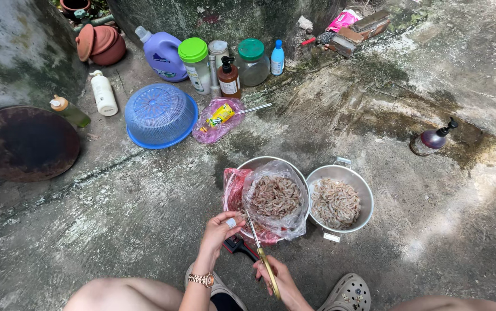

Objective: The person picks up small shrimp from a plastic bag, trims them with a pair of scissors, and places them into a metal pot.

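Note:
My left hand [220,226] pinches a small pale shrimp [232,222] at its fingertips, just in front of a metal bowl [259,163] lined with a clear plastic bag [276,198] full of raw shrimp. My right hand [279,279] grips gold-handled scissors [261,250], the blades pointing up toward the shrimp in my left hand. A second metal pot [365,190] to the right holds more shrimp. A watch sits on my left wrist.
On the concrete floor behind stand a blue upturned colander [160,115], a purple jug [163,55], several bottles and jars, a pink bag [218,120], a rusty wok [23,143] at left and a pump bottle [430,140] at right. My sandalled feet are below.

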